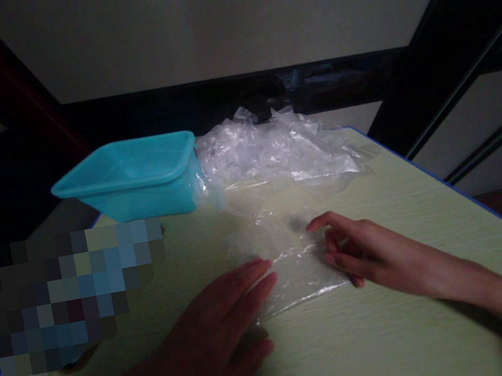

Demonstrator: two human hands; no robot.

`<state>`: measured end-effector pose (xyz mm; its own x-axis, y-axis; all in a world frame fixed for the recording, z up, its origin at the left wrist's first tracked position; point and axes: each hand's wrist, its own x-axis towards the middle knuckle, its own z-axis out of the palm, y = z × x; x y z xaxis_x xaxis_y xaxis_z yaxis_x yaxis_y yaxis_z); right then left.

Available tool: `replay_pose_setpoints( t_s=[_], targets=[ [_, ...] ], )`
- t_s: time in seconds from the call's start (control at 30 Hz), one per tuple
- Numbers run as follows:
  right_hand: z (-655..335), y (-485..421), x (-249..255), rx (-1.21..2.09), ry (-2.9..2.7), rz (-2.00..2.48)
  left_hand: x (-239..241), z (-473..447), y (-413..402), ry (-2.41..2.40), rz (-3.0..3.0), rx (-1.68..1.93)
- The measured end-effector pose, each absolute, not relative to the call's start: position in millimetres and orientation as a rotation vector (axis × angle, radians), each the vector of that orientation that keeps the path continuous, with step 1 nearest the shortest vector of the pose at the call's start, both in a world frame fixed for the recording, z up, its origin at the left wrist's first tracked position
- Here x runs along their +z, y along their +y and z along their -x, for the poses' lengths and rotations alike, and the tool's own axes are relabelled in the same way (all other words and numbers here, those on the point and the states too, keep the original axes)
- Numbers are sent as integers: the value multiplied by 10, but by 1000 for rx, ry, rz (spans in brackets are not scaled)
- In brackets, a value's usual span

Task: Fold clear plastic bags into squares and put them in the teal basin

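Observation:
A clear plastic bag [298, 273] lies flat on the pale table in front of me, wrinkled, with a shiny lower edge. My left hand [227, 312] is at its left side, fingers stretched out and the fingertips over the bag's edge; whether they press on it I cannot tell. On the bag's right side is my right hand [358, 247], its index finger pointing over the bag and the other fingers loosely bent, apart from each other. Neither hand grips anything. Behind the bag sits a heap of crumpled clear plastic bags [273, 148].
A turquoise plastic basin [146, 197] stands at the back left, touching the heap of bags. Something blurred out by pixel blocks [77, 303] lies along the left side of the table [430, 325]. A wall panel [221, 18] rises behind the table's far edge.

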<state>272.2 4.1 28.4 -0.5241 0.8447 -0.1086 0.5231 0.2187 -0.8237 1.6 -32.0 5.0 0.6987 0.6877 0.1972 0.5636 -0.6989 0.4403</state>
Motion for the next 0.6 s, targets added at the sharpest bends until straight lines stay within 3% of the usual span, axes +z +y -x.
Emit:
replay_pose_setpoints(
  t_s=[0.37, 0.6],
  targets=[
    [-2782, 92, 321, 1199, -1983, 1348, 24, -31, -251, 884, -2677, 306],
    [-2733, 21, 374, 870, -2348, 1054, 50, -20, -210, 734, -2749, 225]
  ],
)
